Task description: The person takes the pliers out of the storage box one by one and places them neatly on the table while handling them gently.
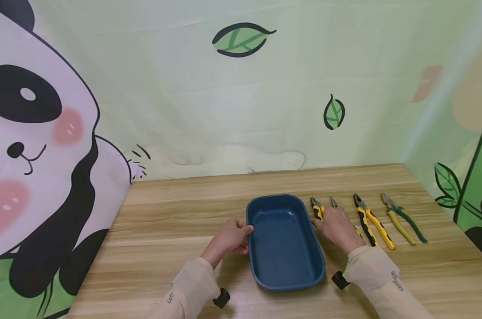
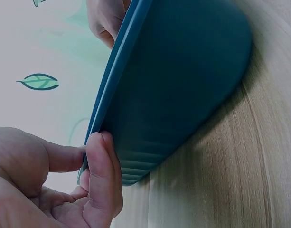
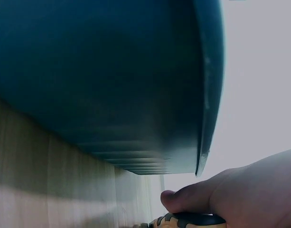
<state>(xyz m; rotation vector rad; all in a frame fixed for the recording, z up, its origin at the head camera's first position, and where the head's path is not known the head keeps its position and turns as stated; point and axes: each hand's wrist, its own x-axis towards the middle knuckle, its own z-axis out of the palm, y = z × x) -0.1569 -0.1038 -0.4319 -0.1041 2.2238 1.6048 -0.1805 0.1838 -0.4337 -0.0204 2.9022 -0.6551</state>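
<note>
A deep blue rectangular tray (image 1: 284, 248) stands on the wooden table. My left hand (image 1: 232, 235) pinches its left rim, with the thumb (image 2: 64, 158) on top and curled fingers against the outer wall. To the right of the tray, my right hand (image 1: 338, 226) is on a pair of yellow-and-black pliers (image 1: 316, 210). In the right wrist view its thumb lies along the black-and-yellow handle (image 3: 192, 220); the other fingers are hidden. Partly covered by the same hand is a second pair of pliers with a narrow pointed nose (image 1: 334, 202).
Farther right lie yellow-and-black pliers (image 1: 371, 221) and pliers with one yellowish and one green handle (image 1: 403, 218), jaws pointing away. Behind the wooden table (image 1: 177, 199) hangs a backdrop (image 1: 165, 88) printed with a panda and leaves.
</note>
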